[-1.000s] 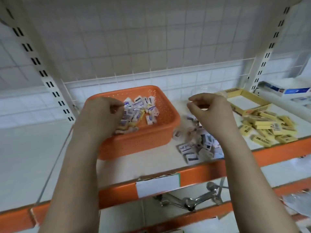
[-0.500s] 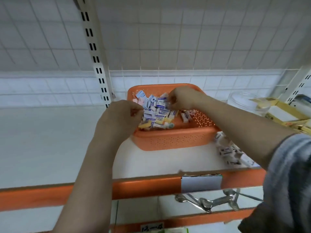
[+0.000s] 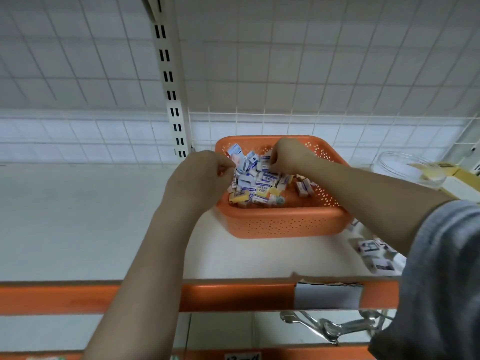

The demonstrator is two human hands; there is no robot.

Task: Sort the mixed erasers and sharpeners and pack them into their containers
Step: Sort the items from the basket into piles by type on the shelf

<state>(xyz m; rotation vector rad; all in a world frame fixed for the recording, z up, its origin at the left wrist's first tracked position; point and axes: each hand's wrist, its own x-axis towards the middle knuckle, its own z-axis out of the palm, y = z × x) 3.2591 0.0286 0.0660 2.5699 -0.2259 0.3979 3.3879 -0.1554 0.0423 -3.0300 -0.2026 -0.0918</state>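
Below, perforated orange plastic basket, boxy erasers

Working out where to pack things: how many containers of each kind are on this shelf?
Orange perforated plastic basket: 1
Clear round plastic tub: 1
Yellow cardboard box, cut off at the right edge: 1
Total: 3

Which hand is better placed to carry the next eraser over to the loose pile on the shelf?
Probably the right hand: its fingers are already in the heap in the orange basket, and the sorted pile lies on its side. The left hand sits at the basket's far edge.
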